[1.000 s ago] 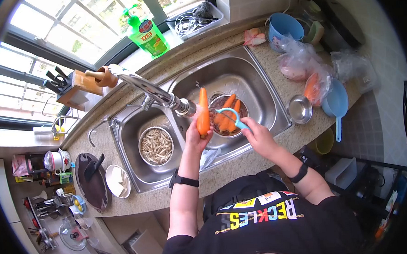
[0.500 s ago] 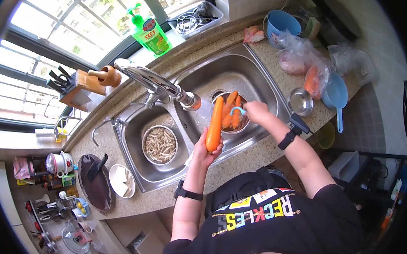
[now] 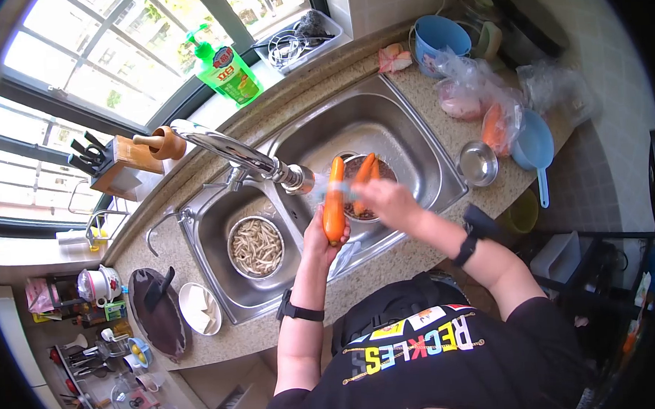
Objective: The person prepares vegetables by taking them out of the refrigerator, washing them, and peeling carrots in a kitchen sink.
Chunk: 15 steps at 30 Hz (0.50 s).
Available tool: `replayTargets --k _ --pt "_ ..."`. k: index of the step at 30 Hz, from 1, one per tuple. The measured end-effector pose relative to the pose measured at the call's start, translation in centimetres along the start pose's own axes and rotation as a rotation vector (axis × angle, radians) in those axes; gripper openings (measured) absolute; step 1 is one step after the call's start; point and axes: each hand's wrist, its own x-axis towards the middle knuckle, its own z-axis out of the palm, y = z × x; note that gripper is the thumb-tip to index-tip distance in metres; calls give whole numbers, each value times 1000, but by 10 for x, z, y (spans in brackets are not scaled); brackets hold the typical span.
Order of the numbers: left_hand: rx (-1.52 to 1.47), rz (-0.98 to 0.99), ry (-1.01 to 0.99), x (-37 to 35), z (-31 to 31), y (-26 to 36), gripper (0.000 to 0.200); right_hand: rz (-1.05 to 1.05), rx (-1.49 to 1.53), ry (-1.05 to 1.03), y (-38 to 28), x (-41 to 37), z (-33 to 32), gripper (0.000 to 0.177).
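Note:
Upright over the right sink basin [image 3: 414, 163], a large orange carrot [image 3: 334, 208] is held at its lower end by my left hand [image 3: 318, 238]. My right hand [image 3: 387, 203] is closed on a light blue peeler [image 3: 339, 191], which is smeared by motion and lies across the carrot's middle. Just behind, more carrots [image 3: 365, 176] sit in a round bowl [image 3: 382, 170] in the basin. The faucet [image 3: 296, 178] hangs just left of the held carrot's tip.
A bowl of pale strips [image 3: 256, 247] sits in the left basin. On the counter are a white dish [image 3: 200, 309], a dark board [image 3: 156, 317], a metal bowl [image 3: 478, 163], a blue strainer [image 3: 532, 142] and plastic bags [image 3: 469, 86]. A green soap bottle [image 3: 228, 73] stands on the sill.
My right hand has moved left with the peeler, from beside the carrot onto it. The held carrot has shifted slightly left and stands more upright. The whole view has shifted a little.

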Motion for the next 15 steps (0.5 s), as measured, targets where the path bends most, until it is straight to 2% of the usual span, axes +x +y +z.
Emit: replayTargets --k 2,4,5,7,8,10,12,14,15 --pt "52 11 -34 -5 -1 -3 44 295 5 72 34 19 11 25" --pt "103 27 -76 -12 3 -2 43 451 -217 -308 69 22 10 21" --pt "46 25 -74 -16 7 -1 43 454 -216 -303 76 14 9 21" --pt "-16 25 -74 -18 10 5 43 492 -145 -606 77 -2 7 17" --pt "-85 39 -111 -17 10 9 43 491 -148 -611 72 -6 8 17" --pt "-158 46 -145 -12 9 10 43 558 33 -214 52 -15 2 18" --pt "-166 9 -29 0 4 9 45 474 234 105 21 -17 -4 21" --pt "-171 10 -48 7 3 8 45 222 260 187 -7 -22 -7 24" --pt "-165 10 -24 10 5 8 43 149 212 110 -18 -23 -12 26"
